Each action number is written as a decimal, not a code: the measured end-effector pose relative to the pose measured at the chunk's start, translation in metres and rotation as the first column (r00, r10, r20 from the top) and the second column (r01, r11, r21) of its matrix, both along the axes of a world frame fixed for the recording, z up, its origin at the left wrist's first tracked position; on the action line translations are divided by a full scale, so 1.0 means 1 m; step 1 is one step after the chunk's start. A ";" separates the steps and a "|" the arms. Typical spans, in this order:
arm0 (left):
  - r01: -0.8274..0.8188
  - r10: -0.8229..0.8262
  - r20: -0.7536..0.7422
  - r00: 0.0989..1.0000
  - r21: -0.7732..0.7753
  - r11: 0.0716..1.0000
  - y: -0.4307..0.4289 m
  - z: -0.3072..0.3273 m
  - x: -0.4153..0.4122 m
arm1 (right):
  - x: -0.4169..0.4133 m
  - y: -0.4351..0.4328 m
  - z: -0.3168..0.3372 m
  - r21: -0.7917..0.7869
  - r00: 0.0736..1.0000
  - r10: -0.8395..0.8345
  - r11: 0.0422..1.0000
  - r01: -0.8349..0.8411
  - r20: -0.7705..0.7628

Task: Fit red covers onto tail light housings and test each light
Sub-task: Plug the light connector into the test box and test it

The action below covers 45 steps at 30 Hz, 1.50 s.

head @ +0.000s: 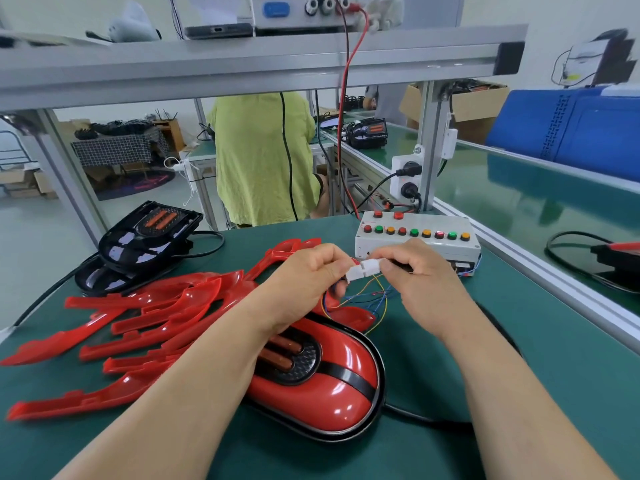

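Observation:
A tail light (322, 375) with its red cover fitted lies on the green mat in front of me, partly under my left forearm. Above it my left hand (308, 275) pinches one white plug half, and my right hand (412, 271) pinches the other half; the two halves form the white connector (362, 270), joined or nearly so. Thin coloured wires (370, 296) hang from the connector. Several loose red covers (156, 313) are piled at the left. Two black housings without covers (138, 247) are stacked at the far left.
A grey test box (415, 233) with rows of coloured buttons stands just behind my hands; one red lamp on it glows. A shelf frame (242, 64) spans overhead. A person in a green shirt (259, 157) stands beyond the bench. A conveyor belt (536, 188) runs at right.

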State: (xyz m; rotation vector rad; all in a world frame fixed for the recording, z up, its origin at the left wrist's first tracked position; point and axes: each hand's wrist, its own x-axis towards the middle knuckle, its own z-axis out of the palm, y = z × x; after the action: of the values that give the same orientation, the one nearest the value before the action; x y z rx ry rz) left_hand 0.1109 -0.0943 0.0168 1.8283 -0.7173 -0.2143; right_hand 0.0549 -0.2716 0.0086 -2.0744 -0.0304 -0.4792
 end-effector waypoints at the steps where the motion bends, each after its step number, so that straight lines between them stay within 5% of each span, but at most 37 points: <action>1: -0.007 0.007 -0.005 1.000 0.000 1.000 -0.001 0.000 0.000 | 0.000 -0.001 0.000 -0.008 1.000 0.006 1.000 -0.006 -0.012; 11: -0.140 0.138 0.041 0.990 0.046 0.989 -0.004 -0.002 -0.001 | -0.004 0.002 0.003 0.008 0.993 0.078 0.997 -0.078 -0.093; 17: -0.271 0.269 -0.032 0.963 -0.099 0.957 -0.006 -0.004 0.003 | 0.000 0.003 0.001 0.128 0.997 -0.041 0.991 0.049 -0.066; 24: -0.184 0.168 0.169 0.971 0.084 0.979 -0.003 0.002 0.001 | 0.002 0.005 -0.003 0.219 0.989 -0.121 0.966 0.138 -0.090; 32: -0.067 0.044 0.140 0.989 0.160 0.985 0.014 0.014 0.007 | 0.006 0.010 -0.007 0.264 0.991 -0.087 0.958 0.112 -0.105; 36: -0.188 0.174 0.098 0.980 0.147 0.971 0.054 0.020 0.020 | 0.009 0.005 -0.010 0.201 0.984 -0.133 0.967 0.156 -0.122; 41: -0.119 0.106 0.055 0.993 0.453 0.884 0.081 0.000 0.008 | 0.015 0.007 -0.014 0.157 0.977 -0.182 0.968 0.197 -0.110; 45: -0.215 0.222 0.019 0.975 0.343 0.914 0.066 -0.016 0.003 | 0.016 0.008 -0.017 0.166 0.980 -0.169 0.969 0.185 -0.106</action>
State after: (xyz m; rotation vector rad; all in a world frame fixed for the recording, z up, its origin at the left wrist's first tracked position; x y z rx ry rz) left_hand 0.1144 -0.0283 0.0008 2.2200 -0.4742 -0.2209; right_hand 0.0713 -0.2633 -0.0087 -1.9313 0.2456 -0.4769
